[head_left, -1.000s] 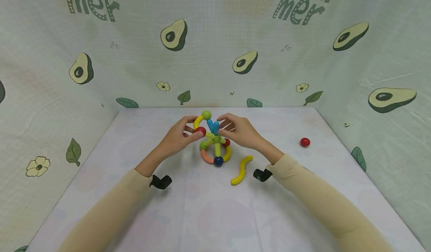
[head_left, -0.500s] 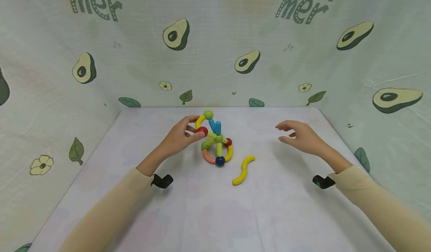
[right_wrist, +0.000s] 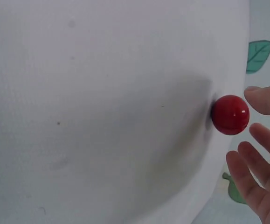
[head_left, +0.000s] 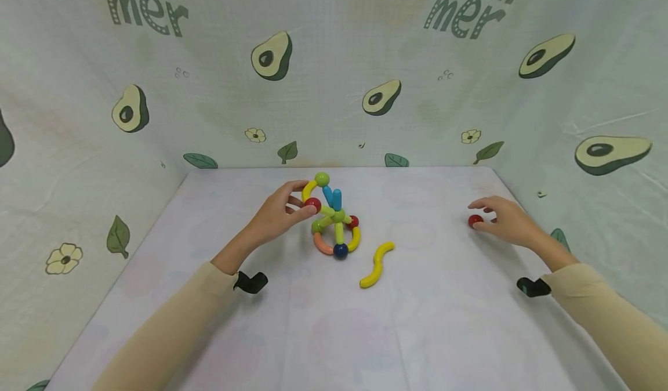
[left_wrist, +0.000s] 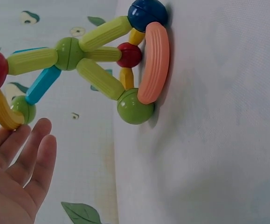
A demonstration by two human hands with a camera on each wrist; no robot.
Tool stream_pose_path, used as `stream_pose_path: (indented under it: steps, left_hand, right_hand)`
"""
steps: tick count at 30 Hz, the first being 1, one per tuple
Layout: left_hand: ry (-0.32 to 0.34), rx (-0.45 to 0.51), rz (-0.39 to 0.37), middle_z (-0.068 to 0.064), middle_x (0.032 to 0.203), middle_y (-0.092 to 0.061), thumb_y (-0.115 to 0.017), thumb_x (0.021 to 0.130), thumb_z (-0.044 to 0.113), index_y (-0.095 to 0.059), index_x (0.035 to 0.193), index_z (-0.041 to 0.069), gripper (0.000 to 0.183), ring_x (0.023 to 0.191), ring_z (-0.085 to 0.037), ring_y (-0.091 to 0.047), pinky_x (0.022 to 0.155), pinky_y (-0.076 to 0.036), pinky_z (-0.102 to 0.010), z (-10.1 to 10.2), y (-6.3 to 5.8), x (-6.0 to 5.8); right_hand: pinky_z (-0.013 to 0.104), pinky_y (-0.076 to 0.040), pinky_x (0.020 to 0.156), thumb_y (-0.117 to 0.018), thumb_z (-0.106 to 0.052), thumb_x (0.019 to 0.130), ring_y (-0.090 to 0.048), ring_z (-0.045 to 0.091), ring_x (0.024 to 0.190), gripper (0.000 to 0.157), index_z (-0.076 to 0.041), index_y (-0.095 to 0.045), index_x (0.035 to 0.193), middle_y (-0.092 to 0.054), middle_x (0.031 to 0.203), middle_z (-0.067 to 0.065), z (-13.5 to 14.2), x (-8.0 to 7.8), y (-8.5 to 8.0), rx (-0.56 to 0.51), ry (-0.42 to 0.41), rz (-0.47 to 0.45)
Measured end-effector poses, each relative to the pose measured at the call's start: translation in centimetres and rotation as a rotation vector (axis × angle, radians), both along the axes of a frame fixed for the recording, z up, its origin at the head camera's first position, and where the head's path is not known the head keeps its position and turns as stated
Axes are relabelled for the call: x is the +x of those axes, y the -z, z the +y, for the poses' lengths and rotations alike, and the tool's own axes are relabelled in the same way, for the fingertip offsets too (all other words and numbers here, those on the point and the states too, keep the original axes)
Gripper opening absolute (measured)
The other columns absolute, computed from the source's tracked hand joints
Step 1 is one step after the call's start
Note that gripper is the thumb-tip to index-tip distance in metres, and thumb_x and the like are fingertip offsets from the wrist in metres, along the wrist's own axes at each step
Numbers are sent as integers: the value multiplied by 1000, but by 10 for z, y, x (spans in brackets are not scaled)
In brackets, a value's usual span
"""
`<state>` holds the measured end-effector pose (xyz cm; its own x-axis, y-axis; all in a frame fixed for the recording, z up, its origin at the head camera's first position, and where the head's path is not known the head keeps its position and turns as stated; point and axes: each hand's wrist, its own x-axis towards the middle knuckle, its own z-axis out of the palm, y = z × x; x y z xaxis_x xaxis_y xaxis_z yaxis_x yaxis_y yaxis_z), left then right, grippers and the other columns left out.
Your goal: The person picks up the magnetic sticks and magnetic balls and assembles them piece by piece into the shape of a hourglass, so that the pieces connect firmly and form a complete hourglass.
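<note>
A magnetic stick-and-ball toy structure (head_left: 338,216) stands mid-table. Its base joins a navy ball (left_wrist: 147,15), a salmon curved stick (left_wrist: 155,65) and other balls; straight green sticks rise to a central green ball. My left hand (head_left: 276,212) holds its upper left part, thumb at a red ball (head_left: 313,205), fingertips against a yellow curved stick (left_wrist: 3,111). Two blue sticks (head_left: 337,199) point upward from the centre. Far right, my right hand (head_left: 508,221) hovers around a loose red ball (right_wrist: 230,115); in the right wrist view, thumb and fingers are spread and apart from it.
A wavy yellow stick (head_left: 377,266) lies on the table right of the structure, nearer to me. A patterned cloth wall (head_left: 323,89) closes off the back and sides. The white table surface (head_left: 334,333) stretches in front.
My right hand has left the structure's blue sticks and travelled right, lowering over the loose red ball. My left hand stays on the structure, which has hardly moved.
</note>
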<state>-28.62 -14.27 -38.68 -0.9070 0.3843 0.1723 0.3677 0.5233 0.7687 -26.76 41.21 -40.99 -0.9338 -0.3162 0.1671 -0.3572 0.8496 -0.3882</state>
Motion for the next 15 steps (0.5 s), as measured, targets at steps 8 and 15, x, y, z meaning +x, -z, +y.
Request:
stream_pose_path:
  steps: [8, 15]
  left_hand:
    - [5, 4, 0, -8, 157, -49, -74, 98, 50, -41, 161, 19, 78, 121, -26, -63, 102, -57, -48, -1, -1, 2]
    - [8, 2, 9, -8, 157, -49, -74, 99, 50, -41, 161, 18, 78, 121, -26, -63, 101, -57, -48, -1, -1, 1]
  right_hand:
    - [54, -61, 89, -78, -2, 94, -70, 41, 108, 34, 3, -70, 126, -72, 123, 23, 6, -7, 10, 11, 16, -87]
    - [54, -60, 89, -80, -4, 94, -71, 36, 101, 32, 2, -71, 124, -73, 119, 22, 0, -9, 15, 24, 11, -84]
